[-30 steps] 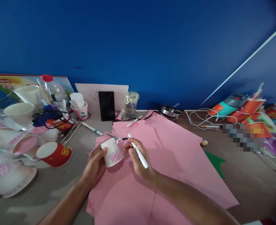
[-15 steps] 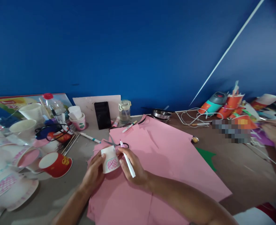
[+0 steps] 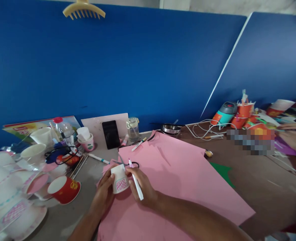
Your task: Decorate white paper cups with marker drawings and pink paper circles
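Observation:
A white paper cup, mouth down, carries a pink crosshatched patch edged in teal. My left hand is closed around its left side. In my right hand is a white marker with a pink tip end pointing up and away; its writing point is not clearly seen against the cup. The right fingers are beside the cup's right side, and I cannot tell whether they touch it. Behind the cup lie scissors with dark handles, partly covered. Large pink paper sheets spread under both hands.
On the left stand decorated white cups and a red paper cup. Markers, a black phone and a glass jar are farther back. At right, another person's hand is near purple paper and white cables.
The view has tilted up, so the wall's top edge and a yellow hair claw now show. Both hands keep hold of the cup and marker, with little visible movement.

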The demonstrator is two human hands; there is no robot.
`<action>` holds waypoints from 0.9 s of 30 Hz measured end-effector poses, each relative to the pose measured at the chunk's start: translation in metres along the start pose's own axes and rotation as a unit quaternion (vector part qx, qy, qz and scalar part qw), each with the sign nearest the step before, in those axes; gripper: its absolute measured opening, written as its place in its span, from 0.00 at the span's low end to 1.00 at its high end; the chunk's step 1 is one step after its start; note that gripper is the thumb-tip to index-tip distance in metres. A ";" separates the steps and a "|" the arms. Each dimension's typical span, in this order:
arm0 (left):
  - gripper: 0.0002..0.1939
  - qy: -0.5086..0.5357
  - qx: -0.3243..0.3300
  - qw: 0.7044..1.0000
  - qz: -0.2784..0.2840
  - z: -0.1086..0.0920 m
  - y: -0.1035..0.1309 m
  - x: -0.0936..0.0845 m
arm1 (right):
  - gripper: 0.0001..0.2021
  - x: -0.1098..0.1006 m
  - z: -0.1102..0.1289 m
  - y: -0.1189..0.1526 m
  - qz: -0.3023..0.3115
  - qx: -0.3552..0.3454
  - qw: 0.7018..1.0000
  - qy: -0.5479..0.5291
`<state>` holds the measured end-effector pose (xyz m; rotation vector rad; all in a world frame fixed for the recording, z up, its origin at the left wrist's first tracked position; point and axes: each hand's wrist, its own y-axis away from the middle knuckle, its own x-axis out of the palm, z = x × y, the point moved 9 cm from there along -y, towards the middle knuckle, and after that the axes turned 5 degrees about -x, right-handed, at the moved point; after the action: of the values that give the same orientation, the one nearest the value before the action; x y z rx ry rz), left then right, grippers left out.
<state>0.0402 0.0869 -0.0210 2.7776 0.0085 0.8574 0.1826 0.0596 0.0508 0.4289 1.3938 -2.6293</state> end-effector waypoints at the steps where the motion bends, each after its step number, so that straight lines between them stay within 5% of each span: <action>1: 0.21 -0.001 0.001 1.000 0.001 0.000 0.000 0.000 | 0.16 0.001 0.000 0.000 0.003 -0.001 1.000 0.002; 17: 0.25 -0.017 -0.041 0.997 0.061 0.011 0.007 0.011 | 0.20 -0.004 -0.008 0.001 -0.025 0.011 0.999 0.025; 27: 0.25 -0.037 -0.031 0.998 0.036 0.010 0.002 0.005 | 0.20 -0.006 -0.017 -0.003 -0.015 0.035 0.999 -0.012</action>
<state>0.0494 0.0832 -0.0260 2.7642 -0.1292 0.7579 0.1903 0.0756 0.0462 0.3873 1.3136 -2.7042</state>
